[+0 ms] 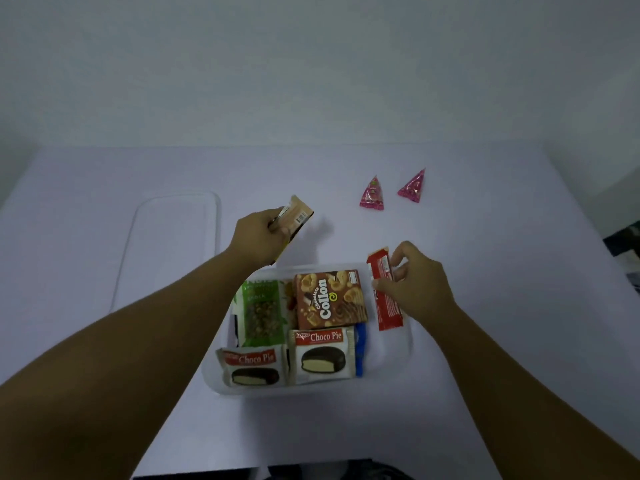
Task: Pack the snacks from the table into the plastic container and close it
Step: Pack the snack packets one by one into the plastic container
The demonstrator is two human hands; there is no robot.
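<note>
Left hand [258, 230] gripped tan box [298, 216]: light, stiff, held by its end. Right hand [412, 282] pinched red bar [386, 292] over tub [398, 348]; wrapper likely slick, grip mid-length.

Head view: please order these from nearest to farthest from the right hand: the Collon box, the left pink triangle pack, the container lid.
1. Collon box: in the container, just left of the right hand.
2. Left pink triangle pack: on the table, beyond the hand.
3. Container lid: flat on the table, far left.
</note>
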